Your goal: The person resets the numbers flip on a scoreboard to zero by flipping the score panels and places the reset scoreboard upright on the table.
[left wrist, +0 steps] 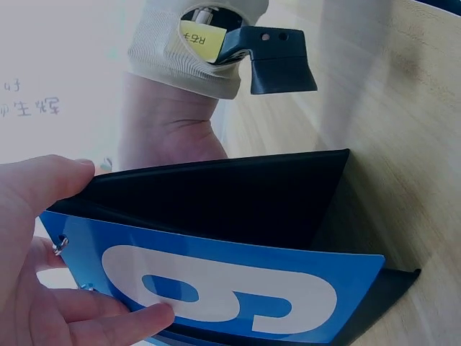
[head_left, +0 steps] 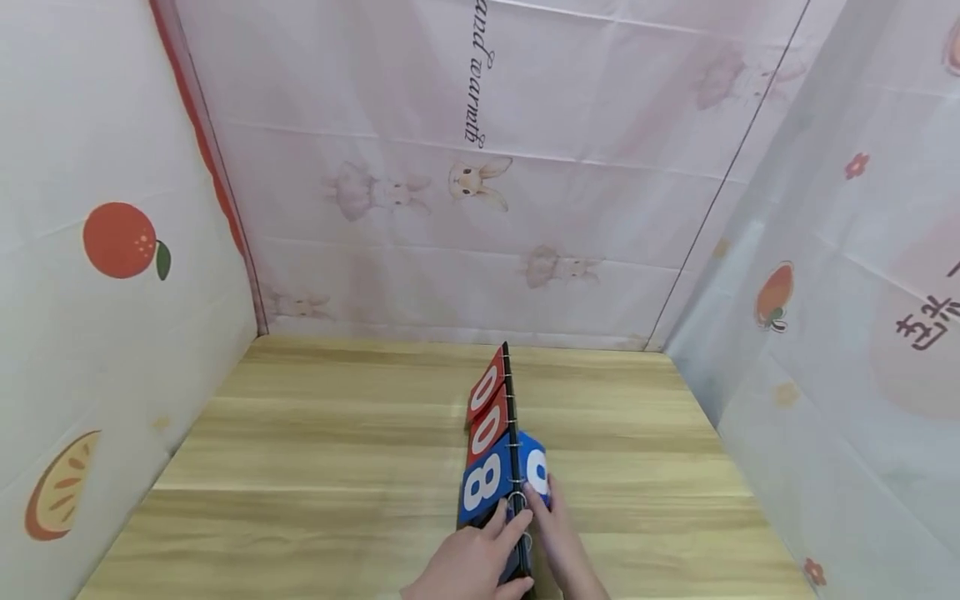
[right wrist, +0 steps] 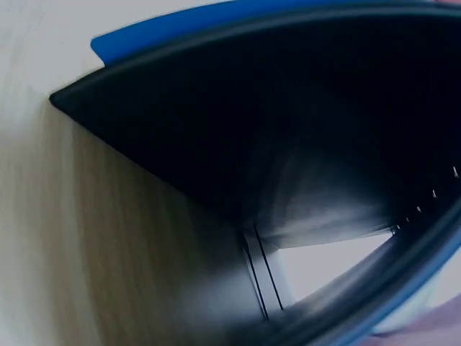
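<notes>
A black tent-shaped flip scoreboard (head_left: 514, 433) stands lengthwise, its ridge strung with metal rings. Two red cards (head_left: 491, 427) reading 0 and a blue card (head_left: 483, 483) reading 8 hang on its left face. My left hand (head_left: 480, 554) grips the near end by the ridge; in the left wrist view its fingers lie across a blue card (left wrist: 216, 281) with a white 6-like digit, the thumb over the top edge. On the right side my right hand (head_left: 558, 533) pinches a blue card (head_left: 533, 467) reading 0. The right wrist view mostly shows the scoreboard's hollow inside (right wrist: 288, 130).
The scoreboard stands on a wood-grain table (head_left: 337, 433). Printed curtains (head_left: 585, 100) enclose it at the back and both sides. A dark camera mount (left wrist: 281, 61) sits on the right wrist's pale cuff (left wrist: 180, 65).
</notes>
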Action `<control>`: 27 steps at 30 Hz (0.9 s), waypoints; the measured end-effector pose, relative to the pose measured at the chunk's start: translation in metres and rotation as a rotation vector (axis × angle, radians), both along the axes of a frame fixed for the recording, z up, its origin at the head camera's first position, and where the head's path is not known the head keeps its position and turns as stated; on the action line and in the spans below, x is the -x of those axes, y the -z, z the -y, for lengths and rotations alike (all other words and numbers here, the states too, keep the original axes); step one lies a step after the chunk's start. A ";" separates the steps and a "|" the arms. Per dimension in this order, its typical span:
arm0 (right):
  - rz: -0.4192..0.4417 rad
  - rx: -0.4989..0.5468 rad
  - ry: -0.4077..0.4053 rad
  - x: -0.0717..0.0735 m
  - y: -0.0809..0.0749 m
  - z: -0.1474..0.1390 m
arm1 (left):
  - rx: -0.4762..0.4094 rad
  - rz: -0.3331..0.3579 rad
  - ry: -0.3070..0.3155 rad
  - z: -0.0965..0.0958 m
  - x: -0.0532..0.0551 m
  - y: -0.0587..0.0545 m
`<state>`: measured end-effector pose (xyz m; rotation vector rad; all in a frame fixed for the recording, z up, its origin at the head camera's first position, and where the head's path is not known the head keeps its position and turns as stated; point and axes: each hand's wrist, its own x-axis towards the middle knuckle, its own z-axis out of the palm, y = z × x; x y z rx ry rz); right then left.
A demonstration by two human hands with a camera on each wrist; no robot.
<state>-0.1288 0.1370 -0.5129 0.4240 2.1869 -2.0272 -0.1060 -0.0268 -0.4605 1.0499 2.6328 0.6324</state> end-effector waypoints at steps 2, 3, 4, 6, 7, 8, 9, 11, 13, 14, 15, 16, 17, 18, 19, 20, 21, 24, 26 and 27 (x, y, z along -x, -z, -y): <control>-0.039 0.068 0.093 -0.001 -0.002 -0.003 | 0.008 -0.012 0.000 -0.003 0.001 -0.001; -0.059 0.125 0.129 -0.002 -0.003 -0.004 | 0.014 -0.010 -0.002 -0.004 0.001 -0.002; -0.065 0.203 0.171 -0.003 -0.004 -0.006 | 0.018 -0.006 -0.006 -0.005 0.001 -0.002; -0.077 0.409 0.252 -0.005 -0.005 -0.009 | 0.022 0.000 -0.011 -0.006 0.001 -0.002; -0.077 0.522 0.293 -0.006 -0.006 -0.011 | 0.028 0.006 -0.014 -0.006 0.000 -0.001; -0.082 0.621 0.334 -0.006 -0.006 -0.013 | 0.032 0.006 -0.018 -0.006 0.000 -0.001; -0.078 0.710 0.385 -0.007 -0.007 -0.015 | 0.039 0.012 -0.022 -0.006 0.000 0.000; -0.092 0.846 0.478 -0.006 -0.009 -0.019 | 0.047 0.013 -0.028 -0.006 0.001 0.000; -0.112 0.947 0.542 -0.006 -0.011 -0.020 | 0.054 0.022 -0.033 -0.006 0.001 0.001; -0.116 0.983 0.557 -0.006 -0.013 -0.021 | 0.056 0.027 -0.034 -0.006 0.002 0.001; -0.116 1.030 0.568 -0.006 -0.015 -0.020 | 0.059 0.036 -0.035 -0.006 0.002 0.001; -0.126 1.063 0.555 -0.007 -0.017 -0.020 | 0.055 0.033 -0.033 -0.006 0.002 0.001; -0.134 1.070 0.522 -0.007 -0.019 -0.019 | 0.049 0.031 -0.029 -0.005 0.002 0.001; -0.132 1.037 0.469 -0.008 -0.021 -0.017 | 0.039 0.021 -0.021 -0.004 0.002 0.002; -0.131 0.971 0.385 -0.009 -0.023 -0.015 | 0.027 0.009 -0.015 -0.004 0.001 0.002; -0.143 0.869 0.298 -0.010 -0.025 -0.012 | 0.015 -0.011 -0.007 -0.003 0.001 0.002; -0.161 0.730 0.216 -0.011 -0.027 -0.008 | 0.006 -0.027 -0.001 -0.002 0.001 0.002; -0.253 0.296 0.028 -0.011 -0.029 0.002 | -0.028 -0.094 0.016 -0.001 0.000 0.002; -0.331 0.095 -0.018 -0.011 -0.029 0.006 | -0.042 -0.131 0.022 -0.001 -0.001 0.002; -0.374 0.008 -0.026 -0.012 -0.029 0.008 | -0.051 -0.145 0.024 -0.001 -0.002 0.003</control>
